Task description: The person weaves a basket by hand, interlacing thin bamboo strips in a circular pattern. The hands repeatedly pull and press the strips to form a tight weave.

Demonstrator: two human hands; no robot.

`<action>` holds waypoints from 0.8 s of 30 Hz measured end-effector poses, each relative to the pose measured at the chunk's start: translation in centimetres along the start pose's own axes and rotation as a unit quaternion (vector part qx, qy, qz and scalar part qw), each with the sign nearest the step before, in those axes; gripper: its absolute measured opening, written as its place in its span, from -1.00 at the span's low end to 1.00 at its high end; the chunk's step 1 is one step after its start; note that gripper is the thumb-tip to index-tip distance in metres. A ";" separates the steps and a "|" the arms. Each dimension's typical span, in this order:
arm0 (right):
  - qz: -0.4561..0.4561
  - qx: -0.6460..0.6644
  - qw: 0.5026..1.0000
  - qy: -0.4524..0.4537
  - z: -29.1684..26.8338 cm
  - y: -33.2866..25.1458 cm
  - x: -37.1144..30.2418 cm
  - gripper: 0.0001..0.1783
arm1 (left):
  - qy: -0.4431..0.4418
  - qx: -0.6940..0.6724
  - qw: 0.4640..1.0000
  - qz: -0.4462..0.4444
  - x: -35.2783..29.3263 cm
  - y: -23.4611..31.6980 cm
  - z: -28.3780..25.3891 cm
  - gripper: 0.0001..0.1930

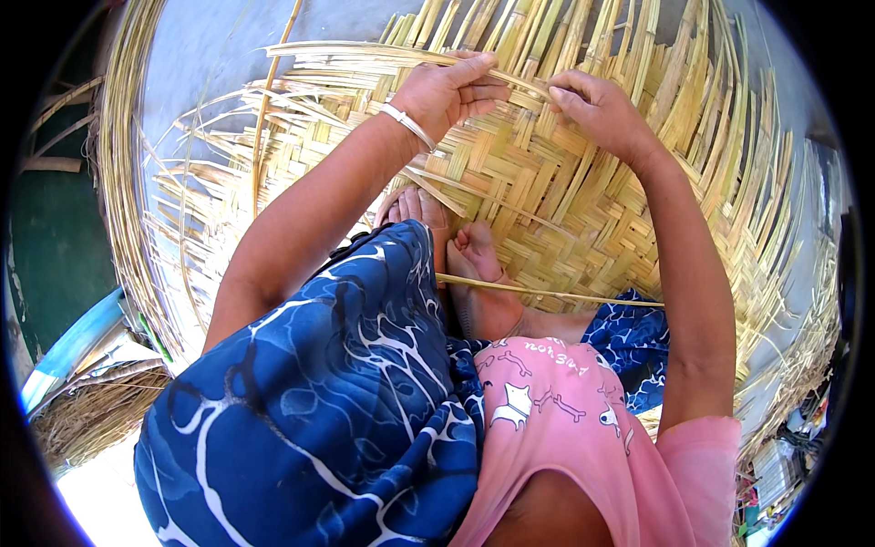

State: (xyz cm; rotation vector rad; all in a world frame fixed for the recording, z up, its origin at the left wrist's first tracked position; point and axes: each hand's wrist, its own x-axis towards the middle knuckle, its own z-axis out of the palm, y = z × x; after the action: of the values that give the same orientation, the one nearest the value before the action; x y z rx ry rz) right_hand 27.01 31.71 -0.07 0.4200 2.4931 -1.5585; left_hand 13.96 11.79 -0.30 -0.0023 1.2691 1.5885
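Observation:
A long pale cane-like strip [365, 51] lies across the far part of a woven mat [620, 219], running from the upper left toward my right hand. My left hand [447, 96], with a white bangle at the wrist, pinches the strip between thumb and fingers. My right hand [602, 114] is closed on the strip's right part, thumb against the fingertips. The mat shows a tight diagonal weave in its middle. Its unwoven ends fan out loose at the far and left sides. Exactly how the strip passes through my fingers is partly hidden.
My bare feet [488, 305] rest on the mat's near part, with a thin loose strip [565, 294] across them. A bundle of long strips [128, 146] curves along the left over grey floor [210, 55]. Dry straw [105, 415] lies lower left; mixed clutter [779, 469] sits lower right.

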 end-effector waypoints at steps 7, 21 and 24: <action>0.016 0.015 1.000 0.007 -0.8 0.5 0.1 -0.71 | -0.080 0.092 0.992 0.015 0.5 -0.1 1.4 -0.72; -0.038 -0.062 0.993 0.098 2.1 0.5 -2.4 -0.72 | -0.024 0.095 0.995 -0.024 -0.9 -2.9 1.5 -0.69; -0.032 -0.061 0.989 0.133 3.1 0.1 -3.1 -0.75 | -0.016 0.075 0.996 -0.042 -1.7 -3.1 1.6 -0.67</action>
State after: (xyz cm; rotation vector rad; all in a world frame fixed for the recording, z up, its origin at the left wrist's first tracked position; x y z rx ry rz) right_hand 29.91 28.50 -0.59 0.5675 2.8110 -1.4455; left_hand 17.80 11.32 -0.82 0.0642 1.3433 1.4125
